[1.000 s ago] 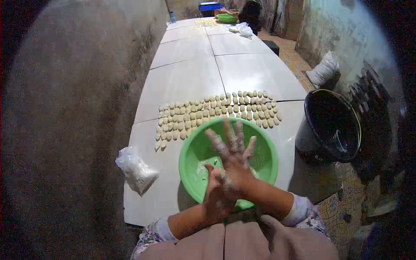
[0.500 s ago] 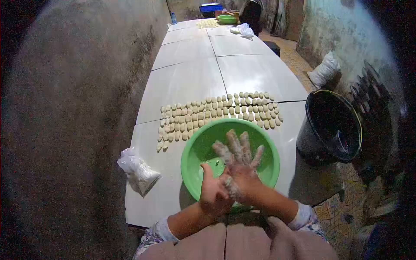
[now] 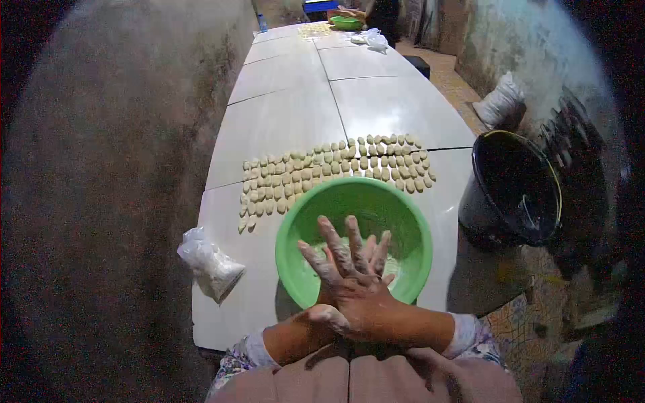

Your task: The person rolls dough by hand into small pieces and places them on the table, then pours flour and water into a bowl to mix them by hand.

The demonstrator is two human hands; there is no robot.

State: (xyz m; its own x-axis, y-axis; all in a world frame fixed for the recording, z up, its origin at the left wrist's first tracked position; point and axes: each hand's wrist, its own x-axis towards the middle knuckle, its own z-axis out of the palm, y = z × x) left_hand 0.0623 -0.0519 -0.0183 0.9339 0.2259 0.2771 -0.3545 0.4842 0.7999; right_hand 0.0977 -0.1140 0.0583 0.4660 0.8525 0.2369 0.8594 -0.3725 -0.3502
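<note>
My right hand [image 3: 363, 295], its fingers spread and coated in white powder, lies across my left hand [image 3: 325, 294] over the near side of a green basin [image 3: 287, 258]. Most of my left hand is hidden beneath; a few of its outstretched fingertips show between the right fingers. I see nothing held in either hand. White powder lies in the bottom of the basin. Just beyond it, several rows of small oval pale dough pieces [image 3: 295, 176] lie on the white table [image 3: 282, 121].
A plastic bag of white powder [image 3: 213, 265] sits left of the basin. To the right stands a black bucket [image 3: 480, 208]. A white sack [image 3: 500, 101] leans by the right wall. At the far end are another green basin [image 3: 346, 23], a plastic bag [image 3: 371, 39] and a person [image 3: 383, 20].
My right hand has come down over my left, covering most of it; before, the left palm and thumb showed beside it. The view has shifted slightly.
</note>
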